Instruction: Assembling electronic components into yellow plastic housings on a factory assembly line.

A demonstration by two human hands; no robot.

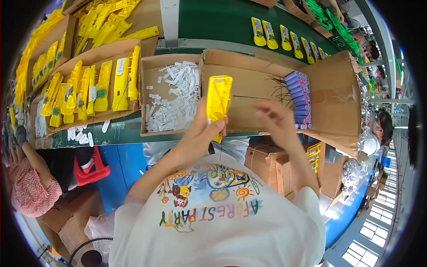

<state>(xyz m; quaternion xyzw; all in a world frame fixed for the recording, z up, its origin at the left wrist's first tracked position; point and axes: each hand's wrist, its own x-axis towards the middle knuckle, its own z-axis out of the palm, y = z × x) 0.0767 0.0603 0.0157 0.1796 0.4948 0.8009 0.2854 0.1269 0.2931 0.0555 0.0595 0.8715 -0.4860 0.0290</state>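
Observation:
My left hand (208,130) is closed around the lower end of a yellow plastic housing (218,95), held upright in front of me with its hollow side showing. My right hand (273,116) hangs over the cardboard box to the right, fingers loosely apart and nothing seen in them. Just beyond it, purple cylindrical battery cells (299,100) with dark wires stand in a stacked block in that cardboard box (242,84). Left of the housing, a shallow cardboard tray (149,66) holds a heap of small white plastic pieces (175,98).
A carton (40,100) of yellow housings stands at the left, with more piled behind. Several yellow pieces (269,34) lie in a row on the green bench (213,26). Loose white pieces (80,136) rest at the bench's near edge. A co-worker (35,182) sits at the far left beside a red stool (92,171).

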